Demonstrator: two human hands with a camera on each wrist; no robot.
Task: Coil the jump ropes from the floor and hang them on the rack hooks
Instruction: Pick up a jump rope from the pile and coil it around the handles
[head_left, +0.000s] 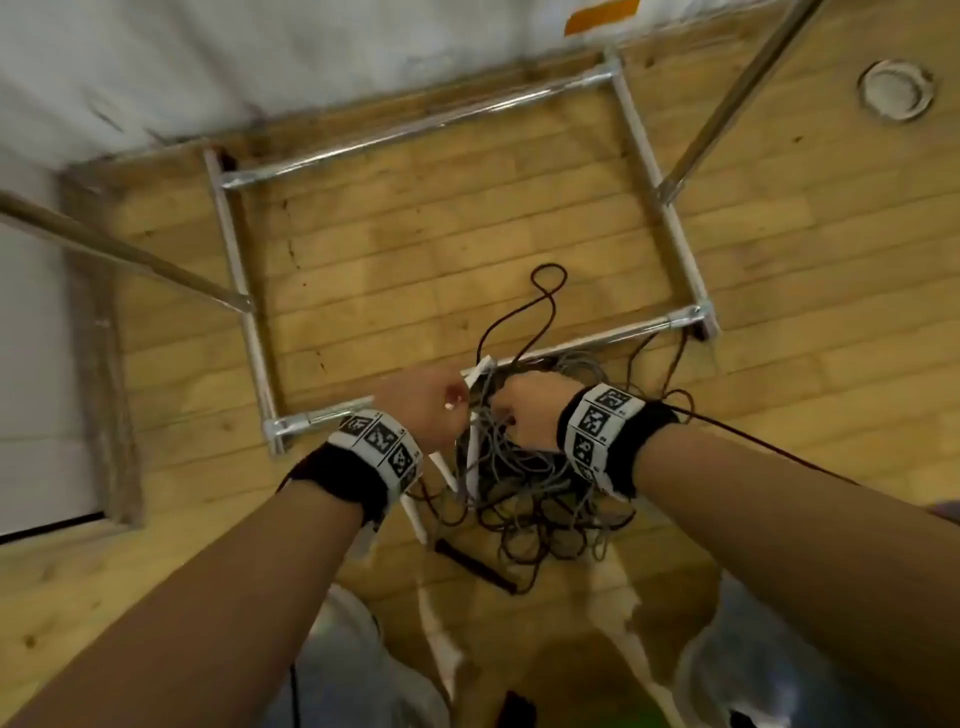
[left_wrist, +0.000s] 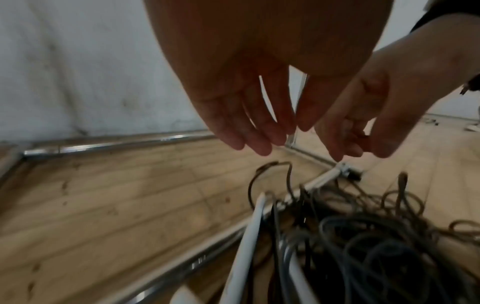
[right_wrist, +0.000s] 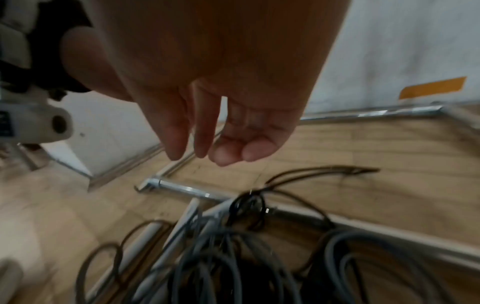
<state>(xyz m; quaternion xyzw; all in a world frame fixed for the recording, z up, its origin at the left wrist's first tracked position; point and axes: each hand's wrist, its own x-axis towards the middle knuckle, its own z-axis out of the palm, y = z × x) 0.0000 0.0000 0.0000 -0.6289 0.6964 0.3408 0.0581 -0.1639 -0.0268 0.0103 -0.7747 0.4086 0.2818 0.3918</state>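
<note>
A tangle of grey and dark jump ropes (head_left: 540, 493) lies on the wooden floor against the rack's front base bar (head_left: 613, 338). Several white handles (head_left: 471, 457) stick out of it, and a black handle (head_left: 475, 564) lies at its near edge. One dark rope loop (head_left: 548, 291) reaches inside the base frame. My left hand (head_left: 441, 410) hovers just over the pile's left side. In the left wrist view the left hand (left_wrist: 259, 139) hangs with straight fingers and holds nothing above the ropes (left_wrist: 363, 246). My right hand (head_left: 524, 415) hovers beside it. In the right wrist view the right hand (right_wrist: 207, 152) is loosely extended and empty over the ropes (right_wrist: 221, 257).
The rack's chrome base frame (head_left: 415, 127) forms a rectangle on the floor against the white wall. Slanted rack poles rise at the left (head_left: 130, 254) and at the right (head_left: 737, 93). A round floor plate (head_left: 896, 91) sits far right. My knees (head_left: 363, 665) are below the pile.
</note>
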